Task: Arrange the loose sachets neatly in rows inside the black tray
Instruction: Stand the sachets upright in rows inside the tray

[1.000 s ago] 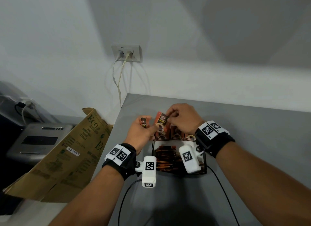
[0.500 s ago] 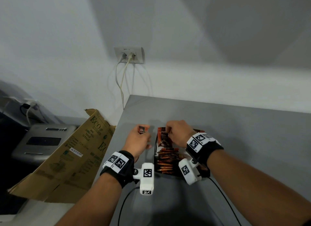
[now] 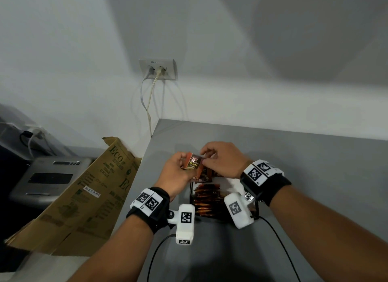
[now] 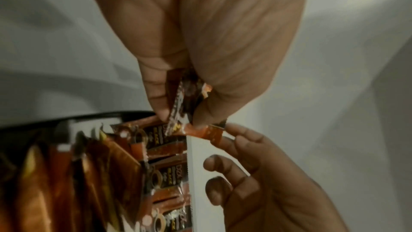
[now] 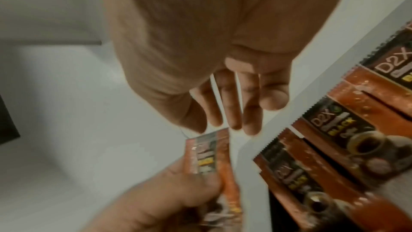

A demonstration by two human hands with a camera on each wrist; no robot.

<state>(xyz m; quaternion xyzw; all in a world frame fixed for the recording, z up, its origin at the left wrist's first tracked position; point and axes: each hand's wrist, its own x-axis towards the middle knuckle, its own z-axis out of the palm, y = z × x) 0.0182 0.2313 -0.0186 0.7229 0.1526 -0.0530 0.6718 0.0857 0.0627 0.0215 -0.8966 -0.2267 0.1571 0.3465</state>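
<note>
My left hand (image 3: pixel 184 162) grips a small bunch of orange and black coffee sachets (image 3: pixel 194 164) upright, just above the far left corner of the black tray (image 3: pixel 212 216). My right hand (image 3: pixel 204 158) pinches the top end of the front sachet. In the left wrist view, my left hand (image 4: pixel 178 115) clamps the sachets (image 4: pixel 180 98) and my right hand (image 4: pixel 225 135) touches an orange end. In the right wrist view, my right hand (image 5: pixel 214 126) meets the sachet (image 5: pixel 207 151) that my left hand (image 5: pixel 200 183) holds. Several sachets (image 3: pixel 206 200) lie stacked in rows in the tray.
The tray sits near the left edge of a grey table (image 3: pixel 294 166). A flattened cardboard box (image 3: pixel 84 187) leans beside the table, with a grey machine (image 3: pixel 48 176) behind it. A wall socket (image 3: pixel 157 69) with cables is above. Thin black cables (image 3: pixel 281 244) trail from the wrist cameras.
My right hand has lifted out of the tray and come to the sachets in my left hand. My left hand has moved right, toward the tray's far corner.
</note>
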